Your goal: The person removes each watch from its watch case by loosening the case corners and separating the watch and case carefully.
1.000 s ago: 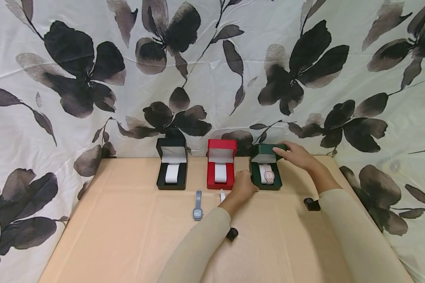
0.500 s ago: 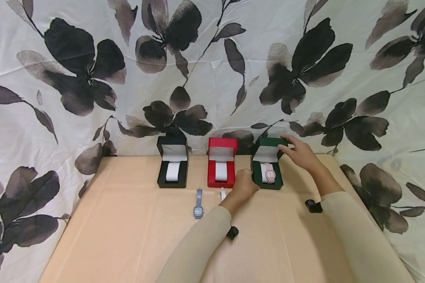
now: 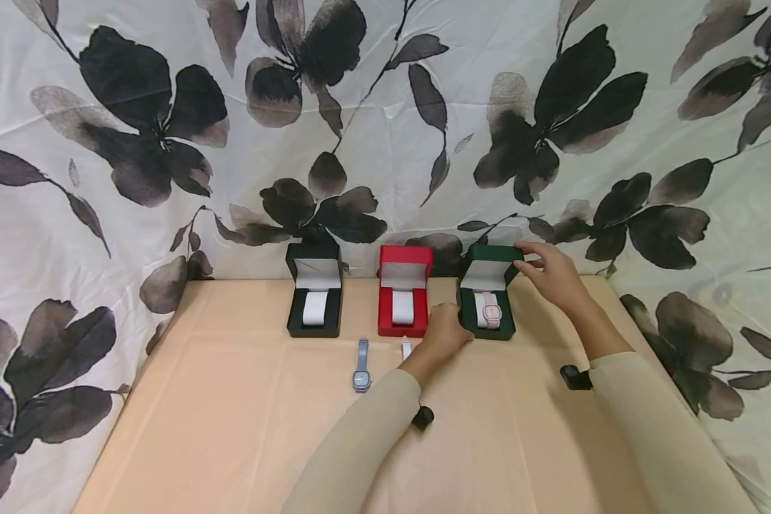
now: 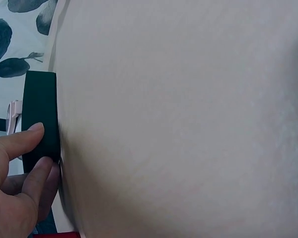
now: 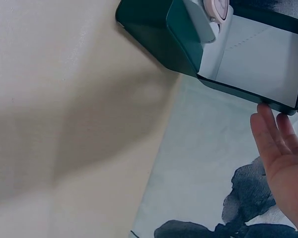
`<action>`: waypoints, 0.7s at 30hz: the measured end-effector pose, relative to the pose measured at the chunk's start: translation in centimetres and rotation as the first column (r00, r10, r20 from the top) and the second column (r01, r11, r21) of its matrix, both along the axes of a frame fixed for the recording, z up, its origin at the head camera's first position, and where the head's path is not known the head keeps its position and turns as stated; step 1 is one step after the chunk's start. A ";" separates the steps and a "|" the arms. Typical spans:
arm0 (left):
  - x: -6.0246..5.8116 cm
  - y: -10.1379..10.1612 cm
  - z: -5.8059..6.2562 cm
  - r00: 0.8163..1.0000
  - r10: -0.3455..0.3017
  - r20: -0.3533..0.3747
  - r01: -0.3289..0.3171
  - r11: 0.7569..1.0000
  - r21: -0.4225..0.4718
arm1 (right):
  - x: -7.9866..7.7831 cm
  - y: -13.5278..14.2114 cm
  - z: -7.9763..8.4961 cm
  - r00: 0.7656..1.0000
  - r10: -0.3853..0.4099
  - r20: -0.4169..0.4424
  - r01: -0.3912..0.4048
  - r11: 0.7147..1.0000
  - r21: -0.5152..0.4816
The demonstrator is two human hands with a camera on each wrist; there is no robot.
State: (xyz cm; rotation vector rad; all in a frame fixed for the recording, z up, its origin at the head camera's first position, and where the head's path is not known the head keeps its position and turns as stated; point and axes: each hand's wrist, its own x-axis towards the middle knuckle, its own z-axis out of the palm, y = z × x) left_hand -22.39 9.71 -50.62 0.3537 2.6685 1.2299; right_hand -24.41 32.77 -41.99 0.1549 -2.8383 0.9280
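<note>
- Left hand (image 3: 445, 330): fingers curled in a pinch on the front left corner of the dark green, square-edged watch box (image 3: 493, 334), thumb and fingertips close together.
- Right hand (image 3: 552, 277): fingers spread and mostly straight, touching the corner of the box's raised green lid (image 3: 496, 255), not wrapped round it.
- Pale pink watch with a squarish face (image 3: 492, 314): round the white cushion (image 3: 480, 312) inside the green box.
- Green box stands at the far side of the pale tan desk (image 3: 218, 400), near the white cloth with dark flowers (image 3: 385, 128).
- Open red box (image 3: 402, 330), then open black box (image 3: 314, 331), to its left, each with a white cushion.
- Blue-grey watch (image 3: 361, 375) lies before the gap between those two.
- White strap (image 3: 406, 347) beside it, partly hidden by the left forearm.
</note>
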 end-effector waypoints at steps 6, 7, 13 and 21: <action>0.1 -0.1 0.2 1.000 0.007 0.020 -0.008 0.999 0.031 | -0.1 -0.2 0.3 1.000 -0.014 0.008 0.014 0.999 0.033; 0.2 -0.2 0.3 1.000 0.006 0.021 -0.006 0.999 0.034 | -0.1 -0.3 0.3 1.000 -0.016 0.008 0.016 0.999 0.039; 0.8 -0.5 0.2 0.999 -0.006 0.033 0.004 0.999 0.031 | 0.5 -0.6 0.2 1.000 -0.022 0.017 0.022 0.999 0.043; 1.4 -0.9 0.2 0.999 -0.035 0.014 0.035 0.998 0.048 | 2.5 -0.5 0.2 1.000 0.002 -0.006 -0.003 1.000 -0.011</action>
